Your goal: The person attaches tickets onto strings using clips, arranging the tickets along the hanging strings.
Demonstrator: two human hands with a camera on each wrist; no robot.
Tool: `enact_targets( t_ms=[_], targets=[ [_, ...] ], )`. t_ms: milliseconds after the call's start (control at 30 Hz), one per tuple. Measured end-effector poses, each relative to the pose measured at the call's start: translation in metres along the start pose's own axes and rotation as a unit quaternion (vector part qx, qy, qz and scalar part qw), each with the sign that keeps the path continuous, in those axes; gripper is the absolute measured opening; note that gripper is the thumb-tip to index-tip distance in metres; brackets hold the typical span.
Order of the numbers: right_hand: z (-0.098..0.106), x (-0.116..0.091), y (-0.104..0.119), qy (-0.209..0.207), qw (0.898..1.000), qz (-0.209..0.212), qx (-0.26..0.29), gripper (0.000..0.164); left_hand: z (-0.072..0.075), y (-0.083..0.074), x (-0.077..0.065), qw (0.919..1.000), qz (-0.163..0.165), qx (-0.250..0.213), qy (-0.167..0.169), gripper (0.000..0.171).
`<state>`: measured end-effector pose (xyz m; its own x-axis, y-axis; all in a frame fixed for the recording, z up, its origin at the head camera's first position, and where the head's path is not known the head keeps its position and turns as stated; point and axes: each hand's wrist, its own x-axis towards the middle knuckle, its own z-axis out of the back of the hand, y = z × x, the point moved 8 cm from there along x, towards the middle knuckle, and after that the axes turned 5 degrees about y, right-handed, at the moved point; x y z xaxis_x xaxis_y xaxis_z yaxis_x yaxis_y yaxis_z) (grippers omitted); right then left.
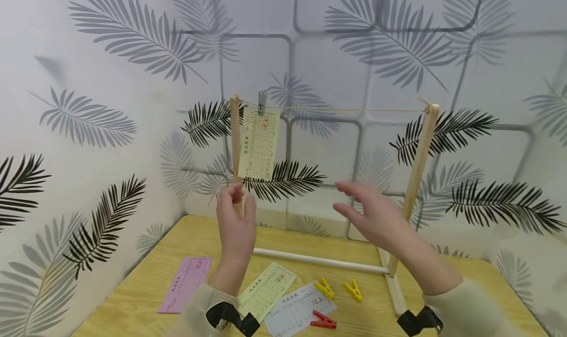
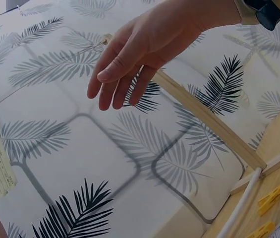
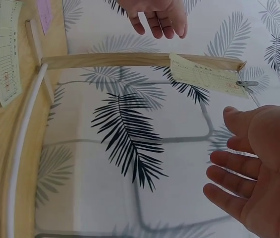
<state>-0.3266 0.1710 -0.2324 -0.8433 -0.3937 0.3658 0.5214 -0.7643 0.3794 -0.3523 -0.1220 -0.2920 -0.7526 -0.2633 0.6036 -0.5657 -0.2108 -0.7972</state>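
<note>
A pale yellow printed slip (image 1: 258,147) hangs from a string (image 1: 336,109) by a grey clothespin (image 1: 262,102), close to the left wooden post. My left hand (image 1: 236,221) is raised just below that slip, its fingers loosely bent and holding nothing. In the right wrist view the clothespin (image 3: 248,84) grips the slip's (image 3: 206,77) end at the string. My right hand (image 1: 376,216) hovers in front of the right post (image 1: 421,165), thumb and fingers apart. The right wrist view shows that hand (image 3: 258,168) with its relaxed fingers spread and nothing in them.
On the wooden table (image 1: 133,283) lie a pink slip (image 1: 186,284), another yellow slip (image 1: 267,289) and a white slip (image 1: 299,307). A red clothespin (image 1: 324,320) overlaps the white slip; two yellow clothespins (image 1: 353,290) lie nearby. A white rod (image 1: 319,260) joins the frame's base.
</note>
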Motion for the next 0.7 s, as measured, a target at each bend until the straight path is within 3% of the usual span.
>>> enact_targets(
  t_ms=[233,700],
  targets=[
    [-0.025,-0.022,-0.025,0.01,1.0,-0.012,0.023,0.057,-0.011,0.008,-0.019,0.9994,0.005,0.017,0.029,0.031],
    [-0.062,-0.058,-0.068,0.02,0.997,-0.037,0.069,0.052,-0.025,0.031,-0.042,0.9907,0.014,0.105,0.086,0.037]
  ],
)
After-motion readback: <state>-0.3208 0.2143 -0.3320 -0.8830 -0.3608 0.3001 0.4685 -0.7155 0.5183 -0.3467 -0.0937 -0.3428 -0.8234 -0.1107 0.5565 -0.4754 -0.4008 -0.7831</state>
